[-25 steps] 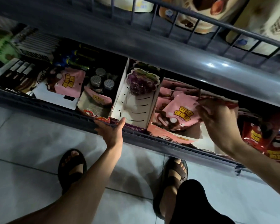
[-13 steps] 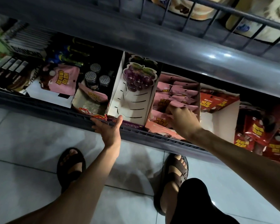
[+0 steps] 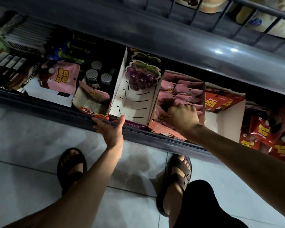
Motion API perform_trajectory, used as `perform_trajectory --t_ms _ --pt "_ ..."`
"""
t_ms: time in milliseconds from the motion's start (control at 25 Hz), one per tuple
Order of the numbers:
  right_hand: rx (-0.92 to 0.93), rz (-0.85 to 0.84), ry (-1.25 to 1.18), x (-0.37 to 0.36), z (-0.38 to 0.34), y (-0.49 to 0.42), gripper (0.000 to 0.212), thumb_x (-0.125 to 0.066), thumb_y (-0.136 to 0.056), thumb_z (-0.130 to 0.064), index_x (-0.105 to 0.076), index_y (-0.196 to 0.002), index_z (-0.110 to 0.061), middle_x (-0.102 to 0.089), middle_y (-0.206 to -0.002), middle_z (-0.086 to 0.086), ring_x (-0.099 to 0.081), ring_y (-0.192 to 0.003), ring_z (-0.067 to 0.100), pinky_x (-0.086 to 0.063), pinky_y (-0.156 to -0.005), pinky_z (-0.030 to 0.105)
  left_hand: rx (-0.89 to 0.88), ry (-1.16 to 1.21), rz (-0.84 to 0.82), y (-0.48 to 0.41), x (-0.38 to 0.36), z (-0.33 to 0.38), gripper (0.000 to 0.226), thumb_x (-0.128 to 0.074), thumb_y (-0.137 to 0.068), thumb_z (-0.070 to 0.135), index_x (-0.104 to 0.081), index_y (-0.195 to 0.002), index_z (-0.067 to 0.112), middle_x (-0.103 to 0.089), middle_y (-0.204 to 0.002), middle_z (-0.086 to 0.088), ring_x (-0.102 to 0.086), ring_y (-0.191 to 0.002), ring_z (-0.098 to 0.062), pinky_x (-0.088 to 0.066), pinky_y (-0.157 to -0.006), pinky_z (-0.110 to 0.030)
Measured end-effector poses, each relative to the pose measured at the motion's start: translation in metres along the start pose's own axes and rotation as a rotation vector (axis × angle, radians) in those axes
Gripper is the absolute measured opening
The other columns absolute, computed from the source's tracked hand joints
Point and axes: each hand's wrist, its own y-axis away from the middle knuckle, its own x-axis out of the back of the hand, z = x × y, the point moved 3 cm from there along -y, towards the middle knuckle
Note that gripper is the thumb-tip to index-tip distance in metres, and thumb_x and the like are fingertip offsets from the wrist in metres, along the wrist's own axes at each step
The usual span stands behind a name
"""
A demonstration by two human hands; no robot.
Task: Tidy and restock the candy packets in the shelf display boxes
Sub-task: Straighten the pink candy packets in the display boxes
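Observation:
On a low shelf, a display box point(image 3: 156, 127) holds several pink candy packets point(image 3: 184, 89) in a row. My right hand point(image 3: 183, 117) reaches into the front of that box with its fingers curled down among the pink packets. My left hand point(image 3: 109, 128) rests open on the shelf's front rail point(image 3: 56, 111), its thumb by a white box point(image 3: 120, 89) with a grape packet point(image 3: 142, 74). To the right, a white box holds red packets point(image 3: 222, 100). Further red packets point(image 3: 266, 135) lie loose at the far right.
A loose pink packet point(image 3: 62, 78) lies on a white box at the left, beside dark jars point(image 3: 97, 74) and chocolate boxes point(image 3: 8, 66). An upper shelf point(image 3: 171, 41) overhangs. My sandalled feet point(image 3: 72, 167) stand on the tiled floor.
My right hand left the red-packet box, crossed left and went down into the pink-packet box. The pink packets now lie in a neater row. My left hand stayed on the rail.

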Motion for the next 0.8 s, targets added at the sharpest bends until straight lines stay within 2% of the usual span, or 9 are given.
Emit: perform_trajectory --t_ms 240,360,480,640,800 --pt "-0.016 0.093 -0.101 -0.002 0.006 -0.004 0.027 -0.052 -0.097 -0.034 -0.059 -0.121 -0.024 -0.063 -0.111 0.009 -0.058 -0.103 0.029 -0.042 -0.09 0.039 -0.007 0.01 0.0 0.002 0.001 0.001 0.114 -0.073 -0.081 0.038 0.014 -0.152 0.017 0.015 -0.158 -0.021 0.018 -0.146 -0.028 -0.003 -0.117 -0.043" --pt "-0.003 0.145 -0.108 -0.005 0.004 -0.001 0.022 -0.054 -0.096 -0.034 -0.064 -0.11 -0.021 -0.066 -0.098 0.007 -0.063 -0.092 0.028 -0.048 -0.081 0.036 -0.005 0.014 -0.003 0.001 0.0 0.002 0.114 -0.073 -0.081 0.038 0.014 -0.152 0.018 0.015 -0.158 -0.021 0.018 -0.146 -0.028 -0.002 -0.118 -0.044" --pt "-0.002 0.137 -0.18 -0.006 0.004 -0.001 0.033 -0.056 -0.093 -0.047 -0.064 -0.103 -0.018 -0.065 -0.091 0.005 -0.063 -0.082 0.025 -0.054 -0.077 0.037 0.0 0.013 -0.006 0.001 0.0 0.002 0.114 -0.073 -0.082 0.038 0.015 -0.152 0.019 0.017 -0.157 -0.021 0.018 -0.146 -0.029 -0.003 -0.117 -0.045" --pt "-0.006 0.147 -0.244 0.001 0.009 0.002 0.036 -0.053 -0.091 -0.053 -0.065 -0.108 -0.023 -0.068 -0.095 0.004 -0.064 -0.086 0.025 -0.054 -0.079 0.04 0.002 0.009 -0.004 0.001 0.0 0.002 0.114 -0.072 -0.081 0.039 0.015 -0.152 0.019 0.017 -0.157 -0.021 0.018 -0.146 -0.03 -0.004 -0.117 -0.045" --pt "0.013 0.138 -0.219 0.01 0.01 0.008 0.043 -0.046 -0.091 -0.063 -0.065 -0.103 -0.026 -0.069 -0.085 0.0 -0.066 -0.081 0.023 -0.054 -0.077 0.039 0.007 0.004 -0.012 0.001 0.001 0.002 0.114 -0.073 -0.081 0.038 0.015 -0.152 0.02 0.018 -0.157 -0.021 0.018 -0.146 -0.03 -0.003 -0.117 -0.047"
